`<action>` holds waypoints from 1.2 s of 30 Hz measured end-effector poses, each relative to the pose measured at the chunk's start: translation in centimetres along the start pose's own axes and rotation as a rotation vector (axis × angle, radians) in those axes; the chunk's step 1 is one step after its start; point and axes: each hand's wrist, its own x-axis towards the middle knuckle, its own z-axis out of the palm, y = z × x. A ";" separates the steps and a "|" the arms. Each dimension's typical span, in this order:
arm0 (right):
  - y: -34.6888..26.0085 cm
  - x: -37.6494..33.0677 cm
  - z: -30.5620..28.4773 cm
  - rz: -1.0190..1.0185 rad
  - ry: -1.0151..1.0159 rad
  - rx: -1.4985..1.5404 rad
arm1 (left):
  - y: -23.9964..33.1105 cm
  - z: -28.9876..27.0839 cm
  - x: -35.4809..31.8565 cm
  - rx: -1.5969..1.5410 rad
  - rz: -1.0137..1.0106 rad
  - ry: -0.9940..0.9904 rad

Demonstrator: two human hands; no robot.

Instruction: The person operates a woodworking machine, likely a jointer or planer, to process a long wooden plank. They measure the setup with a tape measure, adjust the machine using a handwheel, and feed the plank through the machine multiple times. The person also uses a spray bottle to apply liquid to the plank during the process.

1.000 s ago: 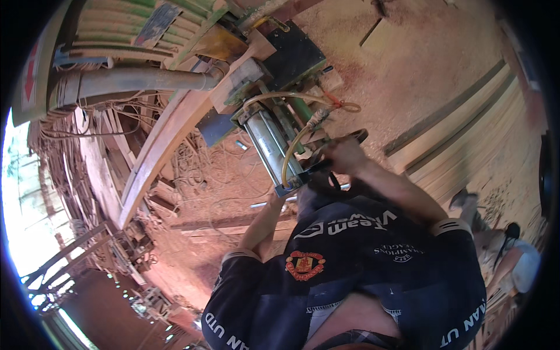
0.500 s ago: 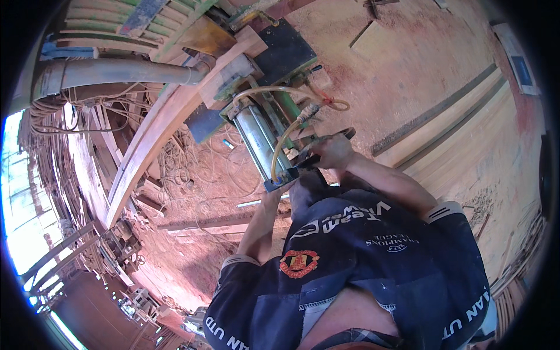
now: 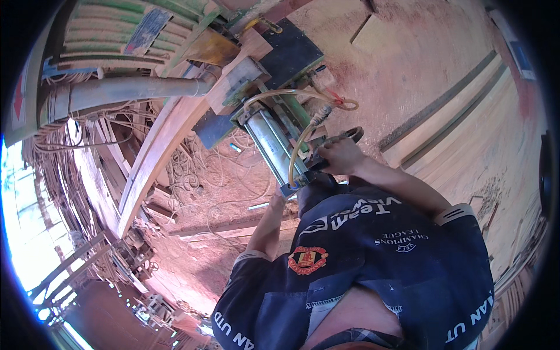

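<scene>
Head view: cylinder ahead of both hands, its near end between them.
Right hand curled round a dark part just right of that end; dark loop just beyond its knuckles. Left hand at the end's left underside, fingers hidden, grip cannot be told. Hose arcs up from the near end, forward of the right hand. Long beam well left of the left hand.
</scene>
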 end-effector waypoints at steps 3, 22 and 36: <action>-1.4 0.8 0.0 0.090 -0.068 -0.011 | -0.2 0.1 0.5 0.000 0.001 0.005; 2.6 -0.6 1.0 -0.019 -0.002 0.164 | -0.3 1.7 -0.6 0.052 -0.062 -0.001; 5.6 -1.3 2.0 0.013 0.183 0.148 | -0.5 0.8 -0.7 0.023 -0.040 0.034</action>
